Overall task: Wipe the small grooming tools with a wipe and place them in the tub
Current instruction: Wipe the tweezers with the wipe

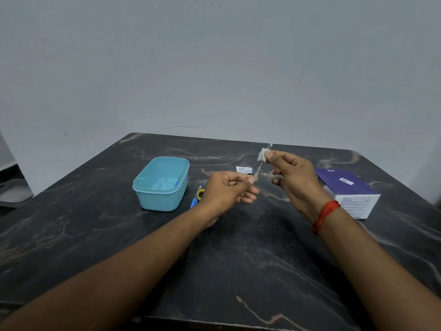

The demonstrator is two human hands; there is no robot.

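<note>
Working over the dark table (238, 259), pale blue tub (155, 199) standing open at left, a yellow-and-blue tool (197, 197) lying just beside it. Pinching the thin metal tool (259, 167) by its lower end in the curled fingers of the left hand (226, 191), tilting it up off the table. Squeezing the white wipe (262, 154) round its upper part with thumb and fingertips of the right hand (294, 180).

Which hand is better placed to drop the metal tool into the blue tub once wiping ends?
Left. The left hand grips the thin metal tool by its lower end and is nearer the tub. The right hand pinches only the wipe around the tool's upper part, farther from the tub.
</note>
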